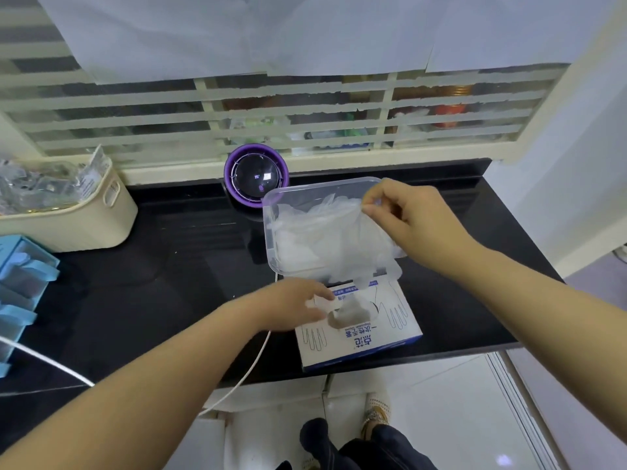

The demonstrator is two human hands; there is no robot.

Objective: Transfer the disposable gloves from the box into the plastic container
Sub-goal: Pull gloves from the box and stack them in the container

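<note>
A white and blue glove box (364, 337) lies on the black counter near its front edge, with more clear plastic showing in its oval opening. Just behind it stands a clear plastic container (271, 215) holding loose gloves. My right hand (410, 218) pinches a thin clear disposable glove (342, 242) above the container; the glove's lower end trails down toward the box opening. My left hand (295, 308) rests on the left part of the box top, fingers by the opening.
A purple round device (256, 174) stands behind the container by the window ledge. A cream basket (101, 218) of packets sits at the left, with blue organisers (20, 293) below it. A white cable (251, 368) runs over the counter's front edge.
</note>
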